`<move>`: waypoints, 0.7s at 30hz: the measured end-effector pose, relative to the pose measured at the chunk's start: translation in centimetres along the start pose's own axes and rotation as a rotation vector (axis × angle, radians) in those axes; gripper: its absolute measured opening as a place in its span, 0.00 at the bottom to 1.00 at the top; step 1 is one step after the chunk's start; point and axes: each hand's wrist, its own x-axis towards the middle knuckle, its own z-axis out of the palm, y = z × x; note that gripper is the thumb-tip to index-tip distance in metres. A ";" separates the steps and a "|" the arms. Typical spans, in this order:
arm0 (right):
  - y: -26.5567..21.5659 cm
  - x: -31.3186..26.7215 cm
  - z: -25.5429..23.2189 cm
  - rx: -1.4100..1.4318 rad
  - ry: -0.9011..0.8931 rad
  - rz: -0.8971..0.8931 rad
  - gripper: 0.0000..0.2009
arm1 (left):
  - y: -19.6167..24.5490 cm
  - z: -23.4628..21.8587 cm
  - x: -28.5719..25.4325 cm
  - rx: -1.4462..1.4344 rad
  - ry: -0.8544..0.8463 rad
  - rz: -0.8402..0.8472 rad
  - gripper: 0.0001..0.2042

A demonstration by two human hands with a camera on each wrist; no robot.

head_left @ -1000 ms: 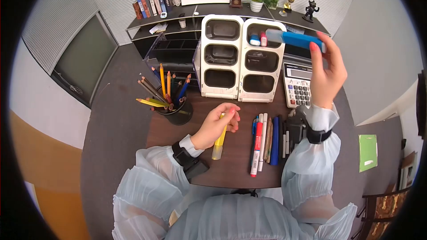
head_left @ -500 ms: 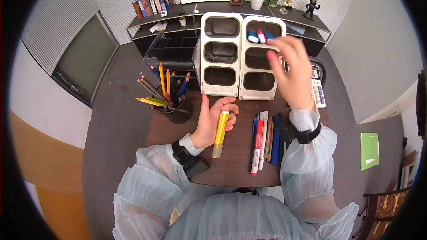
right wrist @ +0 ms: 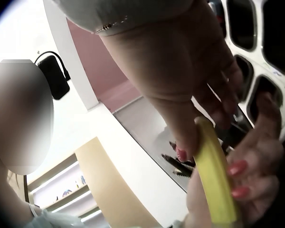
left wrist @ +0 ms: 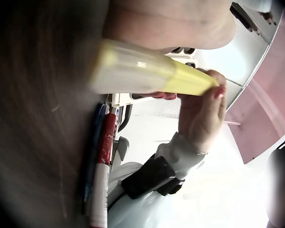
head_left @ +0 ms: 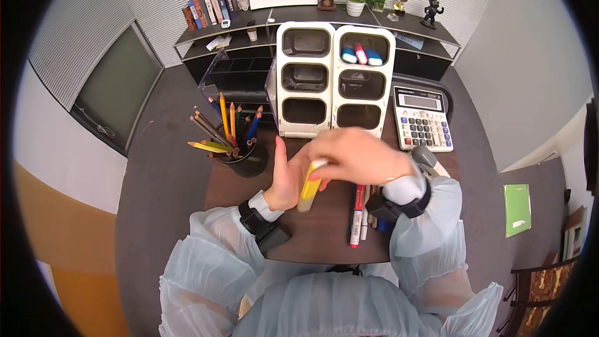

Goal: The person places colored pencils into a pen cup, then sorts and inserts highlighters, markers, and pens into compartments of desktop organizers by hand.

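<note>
A yellow highlighter (head_left: 308, 192) with a clear cap leans between the two hands over the desk. My right hand (head_left: 368, 155) pinches its upper end between thumb and fingers, as the left wrist view also shows. The left hand (head_left: 285, 181) is beside it, thumb raised away from the barrel and the other fingers partly hidden behind the right hand. In the right wrist view, the left fingertips (right wrist: 238, 167) are right beside the yellow barrel. Beyond the hands stands a white organizer (head_left: 331, 81) with dark compartments; two blue markers (head_left: 374, 57) and a pink marker (head_left: 360, 53) are in its upper right one.
A row of pens, including a red-and-white marker (head_left: 356, 218), lies below the right forearm. Colored pencils fill a black mesh cup (head_left: 249, 165) at left, before a clear holder (head_left: 240, 82). A calculator (head_left: 426, 132) is right of the organizer.
My right hand has let go of a blue marker in the upper right compartment and come down left to the highlighter. The left thumb has lifted off the highlighter.
</note>
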 end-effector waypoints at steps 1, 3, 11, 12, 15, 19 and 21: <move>-0.1 -0.2 -1.4 0.028 0.085 -0.029 0.11 | 0.2 0.4 0.2 -0.033 0.015 0.017 0.48; -1.0 -1.3 -4.1 0.059 0.416 0.143 0.11 | 0.2 0.5 0.3 -0.069 0.038 0.040 0.47; 3.4 -2.5 -6.6 -0.391 1.248 0.202 0.11 | -0.1 0.2 0.5 -0.052 0.021 0.025 0.41; 3.7 -2.2 -6.4 -0.431 1.206 0.222 0.11 | -0.1 0.1 0.4 -0.043 0.022 0.028 0.41; 4.6 -1.4 -5.4 -0.514 1.069 0.293 0.13 | 0.1 0.1 0.3 -0.009 0.029 0.026 0.40; 5.2 -1.1 -4.6 -0.502 0.924 0.279 0.15 | 0.0 0.4 0.4 0.005 0.025 0.001 0.32; 4.6 -1.1 -4.8 -0.467 0.919 0.295 0.17 | -0.8 0.6 0.4 0.543 0.048 0.040 0.21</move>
